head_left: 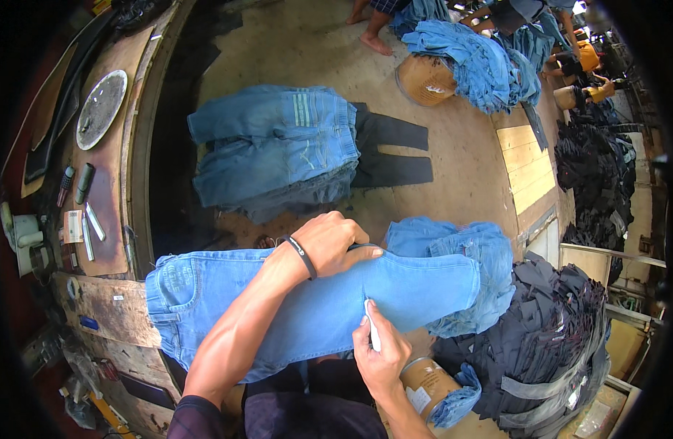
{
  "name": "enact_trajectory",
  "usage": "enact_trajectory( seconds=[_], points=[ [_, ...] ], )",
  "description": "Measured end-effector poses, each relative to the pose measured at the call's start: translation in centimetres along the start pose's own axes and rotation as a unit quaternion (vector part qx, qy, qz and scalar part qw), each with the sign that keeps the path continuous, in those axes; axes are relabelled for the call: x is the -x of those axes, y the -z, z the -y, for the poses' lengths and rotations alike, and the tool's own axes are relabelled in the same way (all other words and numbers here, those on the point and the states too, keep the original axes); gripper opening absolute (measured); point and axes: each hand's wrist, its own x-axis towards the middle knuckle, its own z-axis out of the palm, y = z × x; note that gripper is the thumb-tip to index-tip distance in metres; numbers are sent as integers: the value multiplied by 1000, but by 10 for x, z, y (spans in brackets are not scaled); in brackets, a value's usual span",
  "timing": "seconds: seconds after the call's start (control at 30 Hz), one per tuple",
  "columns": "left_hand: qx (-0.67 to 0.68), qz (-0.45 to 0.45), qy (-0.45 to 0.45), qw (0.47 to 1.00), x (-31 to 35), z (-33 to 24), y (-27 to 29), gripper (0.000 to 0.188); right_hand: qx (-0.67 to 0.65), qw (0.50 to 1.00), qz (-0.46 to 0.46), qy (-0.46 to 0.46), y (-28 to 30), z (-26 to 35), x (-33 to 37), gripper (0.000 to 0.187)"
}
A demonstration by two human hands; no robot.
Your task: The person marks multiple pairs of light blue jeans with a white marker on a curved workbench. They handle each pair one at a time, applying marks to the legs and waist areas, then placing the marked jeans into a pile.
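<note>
Light-blue denim jeans [227,293] lie stretched sideways before me, the elastic waist at the left and a leg reaching right. My left hand [333,245], with a black wristband, is closed over the far edge of the leg, thumb on top; its fingertips are hidden. A dark edge shows beside that thumb. My right hand [382,358] is closed around a slim white tool [373,329], whose exact kind I cannot make out. Its tip touches the denim at a small dark mark near the middle of the leg.
Stacked blue jeans [278,139] and dark trousers [395,150] lie on the floor ahead. More denim [468,293] is heaped at right, beside a dark cloth bundle [534,336]. A workbench [106,307] with small tools runs along the left. Other people work at the far right.
</note>
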Motion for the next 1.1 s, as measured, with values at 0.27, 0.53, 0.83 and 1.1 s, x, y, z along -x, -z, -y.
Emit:
enact_trajectory(
  seconds=[0.27, 0.53, 0.83, 1.1],
  points=[
    [8, 3, 9, 1000, -1, 2, -1, 45, -11, 999, -27, 25, -1, -2, -1, 33],
    [-24, -8, 18, 1000, 2, -4, 0, 46, -30, 999, -16, 12, 2, 1, 0, 33],
    [-29, -20, 22, 999, 1, -2, -2, 45, -8, 999, -18, 42, -14, 1, -15, 33],
    [-13, -17, 36, 999, 0, -4, -1, 46, -35, 998, -23, 49, 4, 10, 12, 33]
  ],
)
